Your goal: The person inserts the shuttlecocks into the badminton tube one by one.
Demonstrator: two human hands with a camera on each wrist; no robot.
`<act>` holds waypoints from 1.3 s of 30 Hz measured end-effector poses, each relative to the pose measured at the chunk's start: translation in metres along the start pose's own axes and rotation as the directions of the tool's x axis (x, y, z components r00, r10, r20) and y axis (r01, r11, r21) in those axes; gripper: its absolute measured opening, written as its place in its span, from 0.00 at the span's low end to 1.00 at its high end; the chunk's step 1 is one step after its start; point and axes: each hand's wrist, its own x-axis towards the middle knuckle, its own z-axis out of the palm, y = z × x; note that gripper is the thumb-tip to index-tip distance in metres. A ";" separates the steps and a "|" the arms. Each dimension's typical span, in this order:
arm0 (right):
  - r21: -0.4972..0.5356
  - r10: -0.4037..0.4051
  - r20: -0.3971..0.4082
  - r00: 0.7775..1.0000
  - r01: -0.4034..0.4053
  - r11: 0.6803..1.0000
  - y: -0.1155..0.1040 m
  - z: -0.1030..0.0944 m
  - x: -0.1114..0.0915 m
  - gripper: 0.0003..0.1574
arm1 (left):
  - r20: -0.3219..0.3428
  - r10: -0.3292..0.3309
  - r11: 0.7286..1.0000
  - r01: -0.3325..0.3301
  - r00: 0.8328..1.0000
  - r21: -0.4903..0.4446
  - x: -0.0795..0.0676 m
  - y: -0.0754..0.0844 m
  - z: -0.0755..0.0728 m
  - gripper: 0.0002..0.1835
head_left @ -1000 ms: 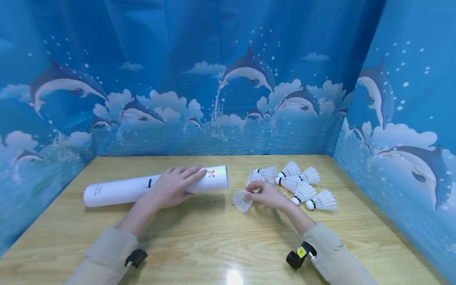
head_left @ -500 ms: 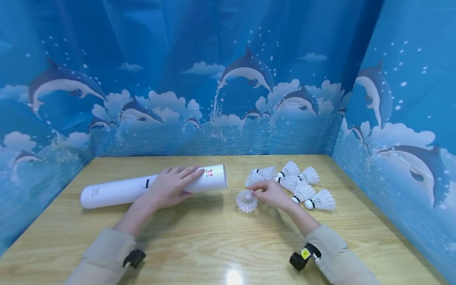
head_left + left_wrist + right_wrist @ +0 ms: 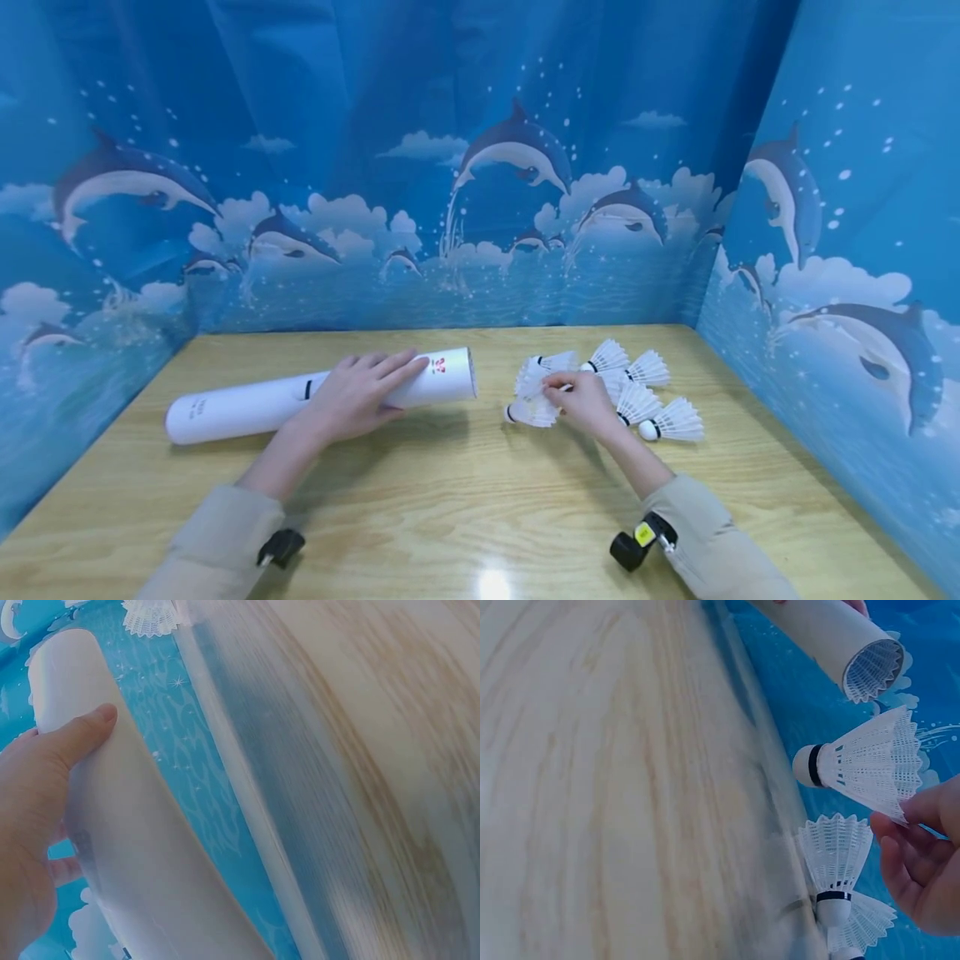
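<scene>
In the head view, my left hand (image 3: 352,400) grips a white shuttlecock tube (image 3: 240,410), thumb on the near side and fingers over the top. The tube lies slanted on the table, its right end raised a little. That end is open in the right wrist view, and a shuttlecock skirt (image 3: 871,671) shows inside. My right hand (image 3: 588,404) pinches a white shuttlecock (image 3: 870,761) by the rim of its skirt. Its cork points left, towards the tube's side, apart from the opening. Several more shuttlecocks (image 3: 637,402) lie around and behind the right hand, some partly hidden.
The wooden table (image 3: 420,517) reaches back to a blue dolphin-print curtain (image 3: 360,208), which also stands along the right side. A black wrist camera (image 3: 281,547) sits on the left sleeve and another camera (image 3: 637,537) on the right.
The shuttlecock in the right hand has turned round: its skirt faced left and then forward, and now its cork points left. The right fingers have shifted from cork to skirt rim. The tube has barely moved.
</scene>
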 end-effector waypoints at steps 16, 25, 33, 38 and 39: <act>0.314 0.101 -0.098 0.990 -0.066 0.947 -0.025 -0.001 0.014 0.13 | -0.007 0.011 1.000 -0.011 1.000 0.007 0.000 0.000 -0.001 0.46; 0.424 0.080 -0.114 0.990 -0.024 0.905 -0.041 0.015 0.021 0.12 | 0.001 0.013 1.000 -0.013 1.000 0.009 0.002 0.002 -0.003 0.46; 0.448 0.067 -0.104 0.992 -0.013 0.894 -0.052 0.031 0.023 0.11 | -0.008 0.019 1.000 -0.018 1.000 0.007 0.004 0.003 -0.005 0.47; 0.461 0.072 -0.130 0.989 -0.004 0.888 -0.054 0.040 0.022 0.10 | -0.002 0.015 1.000 -0.015 1.000 0.003 0.004 0.005 -0.005 0.46; 0.455 0.066 -0.135 0.989 0.003 0.890 -0.054 0.042 0.022 0.09 | 0.000 0.013 1.000 -0.013 1.000 0.004 0.003 0.005 -0.005 0.46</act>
